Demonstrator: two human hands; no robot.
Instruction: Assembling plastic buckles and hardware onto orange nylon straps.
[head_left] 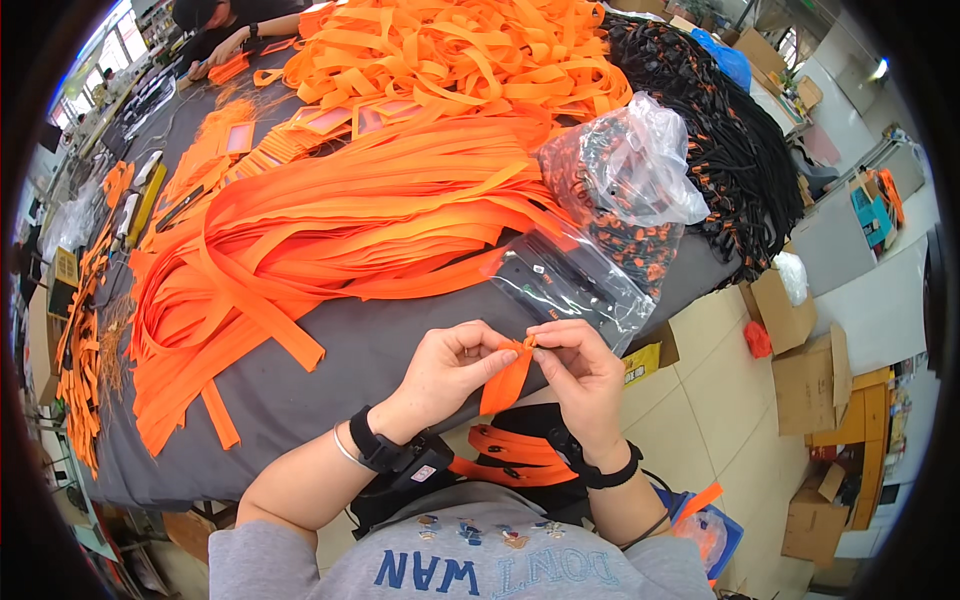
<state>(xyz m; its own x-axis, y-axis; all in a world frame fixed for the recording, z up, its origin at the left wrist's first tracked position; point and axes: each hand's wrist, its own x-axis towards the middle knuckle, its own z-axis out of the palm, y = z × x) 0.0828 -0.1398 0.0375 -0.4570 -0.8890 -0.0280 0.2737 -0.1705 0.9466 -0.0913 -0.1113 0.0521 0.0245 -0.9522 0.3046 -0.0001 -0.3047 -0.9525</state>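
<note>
Close in front of my body, an orange webbing strap (pixel 506 388) is pinched between both hands, its flat end hanging down. My left hand (pixel 452 368) grips it with thumb and forefinger. At its upper end, my right hand (pixel 583 378) pinches the same strap by a small folded or knotted part. What exactly lies between the fingertips is too small to make out. Several orange straps with small black parts (pixel 515 455) lie below the hands, near my lap. Beyond them, a long bundle of flat orange straps (pixel 350 220) spreads over the dark cloth-covered table (pixel 350 340).
A tangled orange strap heap (pixel 450 60) fills the table's far side, beside a pile of black cords (pixel 700 130). Clear plastic bags (pixel 640 165) lie between. Cardboard boxes (pixel 800 375) and a blue bin (pixel 728 545) stand on the right. Another person's hand (pixel 228 45) works at far left.
</note>
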